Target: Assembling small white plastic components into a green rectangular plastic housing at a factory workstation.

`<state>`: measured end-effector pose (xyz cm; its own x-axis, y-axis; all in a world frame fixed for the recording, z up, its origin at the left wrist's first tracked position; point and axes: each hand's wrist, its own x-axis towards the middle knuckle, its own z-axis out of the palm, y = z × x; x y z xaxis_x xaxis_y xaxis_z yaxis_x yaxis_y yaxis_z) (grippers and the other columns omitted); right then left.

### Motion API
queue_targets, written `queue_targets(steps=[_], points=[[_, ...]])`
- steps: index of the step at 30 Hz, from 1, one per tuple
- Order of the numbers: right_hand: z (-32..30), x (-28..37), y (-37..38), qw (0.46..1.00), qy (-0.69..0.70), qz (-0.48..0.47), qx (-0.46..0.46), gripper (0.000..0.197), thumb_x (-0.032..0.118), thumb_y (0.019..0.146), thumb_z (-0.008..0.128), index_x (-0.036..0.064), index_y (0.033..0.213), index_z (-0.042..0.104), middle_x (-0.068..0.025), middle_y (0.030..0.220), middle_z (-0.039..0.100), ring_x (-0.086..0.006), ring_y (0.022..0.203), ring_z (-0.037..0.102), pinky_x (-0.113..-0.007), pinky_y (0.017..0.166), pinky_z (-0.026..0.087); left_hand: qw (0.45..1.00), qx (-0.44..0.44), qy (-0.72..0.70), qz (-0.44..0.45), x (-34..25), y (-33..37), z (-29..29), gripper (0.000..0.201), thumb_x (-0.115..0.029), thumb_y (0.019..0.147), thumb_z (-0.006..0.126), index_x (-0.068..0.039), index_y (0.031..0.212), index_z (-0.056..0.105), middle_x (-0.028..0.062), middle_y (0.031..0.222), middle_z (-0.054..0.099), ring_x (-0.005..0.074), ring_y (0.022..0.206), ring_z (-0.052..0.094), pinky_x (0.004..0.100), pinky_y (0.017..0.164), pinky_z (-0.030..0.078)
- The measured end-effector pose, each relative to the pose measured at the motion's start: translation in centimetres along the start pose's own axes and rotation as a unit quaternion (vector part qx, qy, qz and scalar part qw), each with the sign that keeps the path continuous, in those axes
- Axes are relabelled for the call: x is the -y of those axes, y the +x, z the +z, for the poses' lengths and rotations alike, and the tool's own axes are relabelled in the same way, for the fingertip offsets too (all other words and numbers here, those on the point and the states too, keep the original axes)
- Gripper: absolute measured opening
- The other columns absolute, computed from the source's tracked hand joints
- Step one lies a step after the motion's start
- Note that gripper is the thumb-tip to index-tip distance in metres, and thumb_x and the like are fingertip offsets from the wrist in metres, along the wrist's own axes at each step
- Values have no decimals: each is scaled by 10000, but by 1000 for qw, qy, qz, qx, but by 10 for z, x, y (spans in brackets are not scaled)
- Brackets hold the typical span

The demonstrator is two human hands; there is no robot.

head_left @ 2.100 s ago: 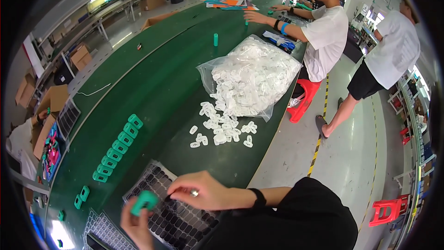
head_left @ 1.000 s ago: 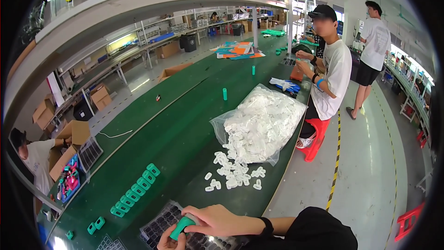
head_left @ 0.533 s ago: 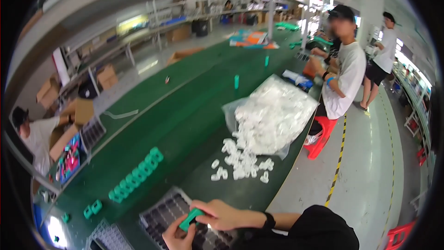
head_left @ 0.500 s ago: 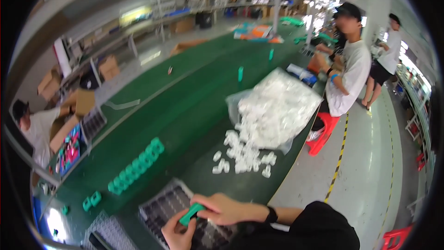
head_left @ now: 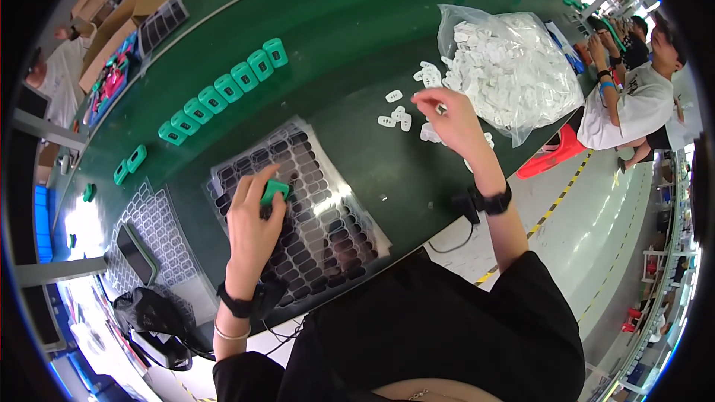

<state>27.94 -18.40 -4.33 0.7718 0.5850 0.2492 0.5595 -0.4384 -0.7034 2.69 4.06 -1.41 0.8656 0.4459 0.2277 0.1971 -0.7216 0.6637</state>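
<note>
My left hand (head_left: 252, 222) is closed around a small green plastic case (head_left: 275, 190), above a clear sheet of dark rounded stickers (head_left: 304, 201). My right hand (head_left: 453, 117) reaches over a scatter of small white plastic pieces (head_left: 428, 74). Its thumb and fingertips come together in a pinch, and I cannot make out what is between them. Behind that hand lies a large clear bag (head_left: 514, 67) full of the same white pieces, spilling out of its open side.
A slanted row of green cases (head_left: 228, 88) lies beyond the sheet. To the left, a phone (head_left: 137, 254) rests on another clear sheet (head_left: 167, 223), near a black bag (head_left: 153, 316). A red stool (head_left: 555, 155) and co-workers (head_left: 633, 112) are at the right.
My view has tipped down toward the table. My right hand has left the green case and moved right to the white pieces. My left hand keeps the case.
</note>
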Motion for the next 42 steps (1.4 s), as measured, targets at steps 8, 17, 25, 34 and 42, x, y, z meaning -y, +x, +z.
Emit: queue_targets(steps=[8, 17, 25, 34, 42], points=[[27, -17, 49, 987, -91, 50, 119, 144, 157, 738, 693, 56, 822, 634, -62, 748, 627, -212, 705, 611, -326, 618, 468, 991, 71, -82, 81, 17, -1, 13, 481, 74, 752, 613, -55, 1208, 526, 129, 1041, 579, 280, 975, 586, 329, 864, 457], [0, 36, 23, 983, 155, 48, 80, 164, 74, 867, 597, 32, 990, 696, 11, 705, 573, -47, 594, 472, -183, 517, 362, 994, 68, -82, -4, 32, -5, 24, 304, 10, 742, 682, -60, 1028, 607, 122, 933, 667, 266, 894, 662, 292, 764, 496], [84, 142, -14, 953, 178, -147, 194, 59, 19, 822, 614, 35, 869, 646, -54, 773, 625, -123, 590, 559, -235, 515, 434, 996, 28, -72, 32, 29, -5, 27, 356, -66, 733, 693, -58, 1071, 582, 187, 736, 619, 360, 645, 608, 365, 554, 485], [82, 163, -38, 942, -137, -268, 147, 78, 124, 749, 673, 70, 764, 619, -31, 801, 486, -179, 690, 552, -318, 515, 443, 994, 10, -95, 51, 32, -10, 27, 351, -69, 717, 687, -54, 1055, 594, 171, 708, 621, 338, 604, 610, 365, 530, 478], [69, 160, -39, 899, -230, -316, 197, 314, 8, 629, 628, 53, 939, 651, -64, 936, 520, -203, 866, 538, -305, 600, 477, 994, 35, -92, 36, 31, -11, 27, 380, -63, 723, 714, -69, 1084, 594, 156, 737, 633, 322, 630, 620, 342, 556, 494]])
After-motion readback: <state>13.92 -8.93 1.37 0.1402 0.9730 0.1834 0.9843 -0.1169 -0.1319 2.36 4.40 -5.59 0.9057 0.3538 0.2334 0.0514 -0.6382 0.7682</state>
